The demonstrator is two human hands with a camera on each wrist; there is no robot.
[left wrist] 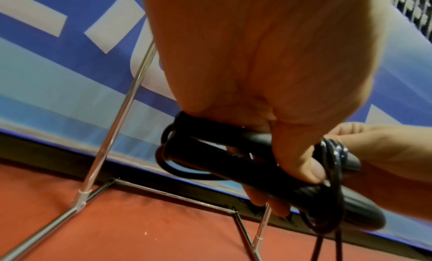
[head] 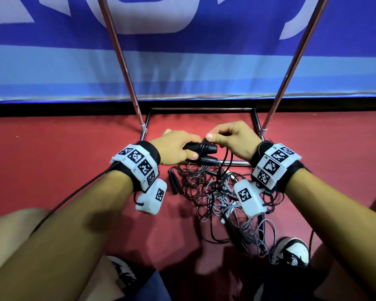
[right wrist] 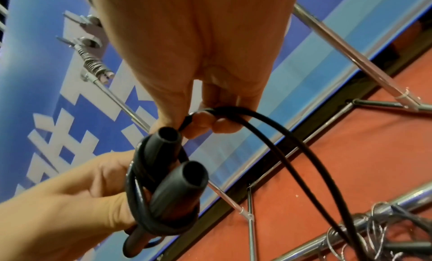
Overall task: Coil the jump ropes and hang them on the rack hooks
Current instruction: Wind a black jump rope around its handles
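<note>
Nearest the person, on the red floor (head: 63, 148) between the shoes, lies a tangled pile of ropes (head: 221, 198), black and grey cords knotted together, with a spare pair of black handles (head: 175, 181) at its left edge; part of the pile drapes over the near bar of the rack base.

Just above it the two hands work close together. The left hand (head: 175, 146) is curled round the two black handles (head: 202, 152) of one jump rope, held side by side. The right hand (head: 232, 137) pinches the black cord (right wrist: 268, 128) of that rope between thumb and fingertips. Several turns already sit around the handles, and the free cord trails down into the pile.

So the step in hand looks like coiling, partway done. The next move probably calls for more wraps while drawing the slack clear of the tangle, where it could snag.

Beyond stand the rack (head: 122, 61) uprights, slanting up against the blue banner (head: 52, 68). The hooks (right wrist: 90, 23) show in the right wrist view, one seemingly holding a grey bundle.
</note>
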